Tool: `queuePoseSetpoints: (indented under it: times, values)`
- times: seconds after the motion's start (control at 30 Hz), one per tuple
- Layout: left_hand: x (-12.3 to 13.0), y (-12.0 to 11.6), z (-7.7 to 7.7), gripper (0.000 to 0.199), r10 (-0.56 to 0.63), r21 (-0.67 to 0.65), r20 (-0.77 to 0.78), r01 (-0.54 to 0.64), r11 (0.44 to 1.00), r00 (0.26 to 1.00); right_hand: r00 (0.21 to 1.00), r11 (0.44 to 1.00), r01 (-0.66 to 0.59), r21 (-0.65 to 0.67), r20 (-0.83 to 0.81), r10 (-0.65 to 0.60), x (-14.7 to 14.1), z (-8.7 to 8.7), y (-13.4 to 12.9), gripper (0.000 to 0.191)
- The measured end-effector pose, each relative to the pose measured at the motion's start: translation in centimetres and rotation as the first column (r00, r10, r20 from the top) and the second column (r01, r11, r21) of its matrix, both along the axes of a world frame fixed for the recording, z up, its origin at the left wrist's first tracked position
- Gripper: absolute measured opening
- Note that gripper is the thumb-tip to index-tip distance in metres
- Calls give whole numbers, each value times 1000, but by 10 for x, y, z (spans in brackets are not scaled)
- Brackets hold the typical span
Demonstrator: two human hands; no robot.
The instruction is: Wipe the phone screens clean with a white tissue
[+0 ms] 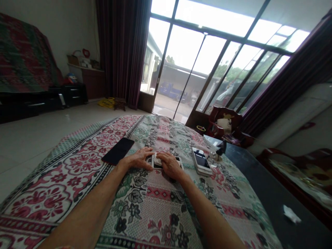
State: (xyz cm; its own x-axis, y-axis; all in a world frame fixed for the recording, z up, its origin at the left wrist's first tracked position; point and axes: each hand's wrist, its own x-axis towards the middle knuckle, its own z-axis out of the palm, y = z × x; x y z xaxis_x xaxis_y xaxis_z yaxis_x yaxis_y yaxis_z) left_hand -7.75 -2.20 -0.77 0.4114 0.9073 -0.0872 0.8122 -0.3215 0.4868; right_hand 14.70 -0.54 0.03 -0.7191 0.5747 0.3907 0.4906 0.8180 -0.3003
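A white smartphone (157, 166) with a dark screen lies crosswise on the patterned cloth in front of me. My left hand (140, 158) holds its left end, with the thumb at the near edge and the fingers at the far edge. My right hand (168, 164) lies over the phone's middle, its fingers pressing a small white wad, like a tissue (157, 159), onto the screen. Much of the phone is hidden beneath this hand. Left of my left hand is a larger dark phone or tablet (118, 151). On the right, a white phone (201, 159) tops a small stack.
A floral cloth (166, 214) covers the table. Small items and a dark object (221, 148) stand beyond the stack. At right, a crumpled white tissue (292, 213) lies on a dark surface (269, 193). A carved wooden chair (225, 121) stands near the glass doors (192, 69).
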Motion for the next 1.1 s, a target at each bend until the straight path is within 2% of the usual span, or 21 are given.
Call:
queuePoseSetpoints:
  times: [0.2,0.33,0.57,0.7,0.97,1.1]
  values:
    - [1,-1,0,91,9,21,-10,-9,1000,1000,998,998,-67,1,9,67,5,0,-24,39]
    - [2,-4,4,90,16,26,-18,-16,1000,1000,997,997,-70,-18,22,71,16,0,-41,42]
    - [5,-10,11,94,15,43,-14,-15,999,1000,998,998,-62,-15,19,63,36,-1,-56,42]
    - [7,-10,12,93,30,39,-33,-29,999,999,999,1000,-19,-20,38,19,33,1,-60,42]
    - [6,-6,4,85,22,81,-58,-17,997,998,986,991,132,29,103,-134,-4,2,-54,39]
    - [5,-4,3,88,6,73,-53,-2,997,999,970,972,230,41,72,-232,2,-1,-46,37]
